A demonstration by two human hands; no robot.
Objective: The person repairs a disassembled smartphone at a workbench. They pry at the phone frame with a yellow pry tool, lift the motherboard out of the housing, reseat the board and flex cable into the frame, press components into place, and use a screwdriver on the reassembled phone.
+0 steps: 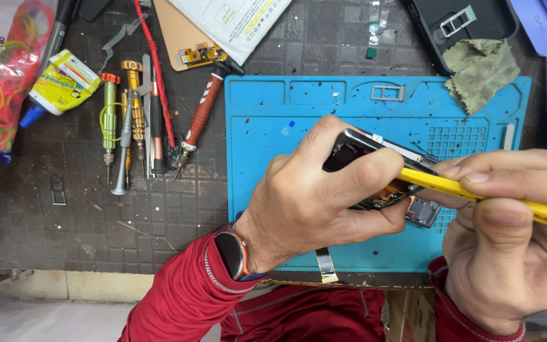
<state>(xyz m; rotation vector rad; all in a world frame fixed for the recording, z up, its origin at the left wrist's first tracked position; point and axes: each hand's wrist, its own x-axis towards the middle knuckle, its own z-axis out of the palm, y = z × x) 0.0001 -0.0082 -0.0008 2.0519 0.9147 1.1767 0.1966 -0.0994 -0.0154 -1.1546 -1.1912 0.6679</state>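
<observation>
Head view: the phone (375, 166) sits over the blue mat (273, 126), tilted on edge, long axis running from upper left to lower right. My left hand (311, 196) is clamped around it, thumb underneath, fingers over the top. My right hand (508, 234) is closed on a yellow tool (476, 193), its tip touching the phone's open side.

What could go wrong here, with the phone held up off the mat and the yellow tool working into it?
1. The yellow tool points into the open phone; a slip could gouge the exposed parts inside.
2. The left hand holds the phone above the blue mat by its edges only; if that grip loosens, it could drop.
3. The small module hanging under the phone could snag or tear.
</observation>
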